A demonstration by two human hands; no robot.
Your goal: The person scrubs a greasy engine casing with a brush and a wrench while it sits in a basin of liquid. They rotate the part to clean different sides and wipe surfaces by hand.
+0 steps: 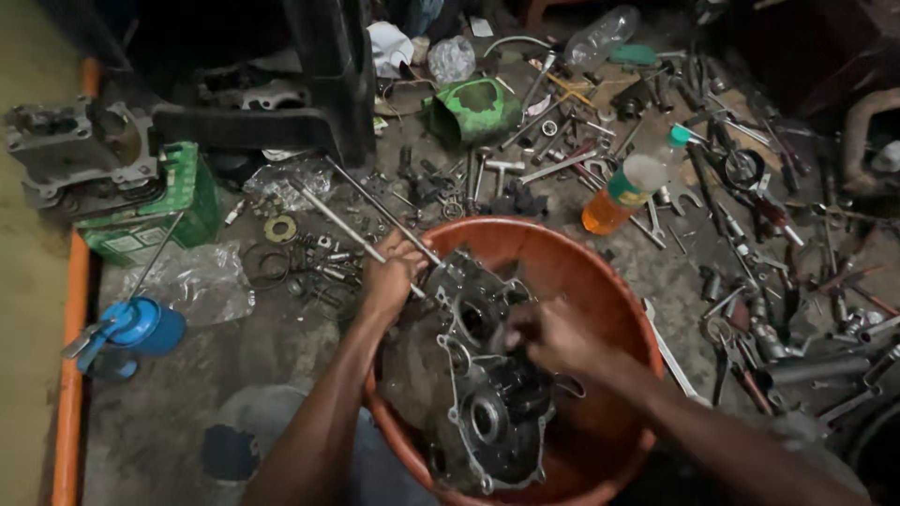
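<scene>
Two hands, left hand [389,278], right hand [553,335]; one engine casing [487,394]; one basin [572,258].

A grimy grey metal engine crankcase [478,375] lies tilted in an orange plastic basin [600,272], open face up.

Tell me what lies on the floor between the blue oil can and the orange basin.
In the head view, a crumpled clear plastic bag lies between the blue oil can and the orange basin, then grimy bare floor crossed by the left hand.
</scene>
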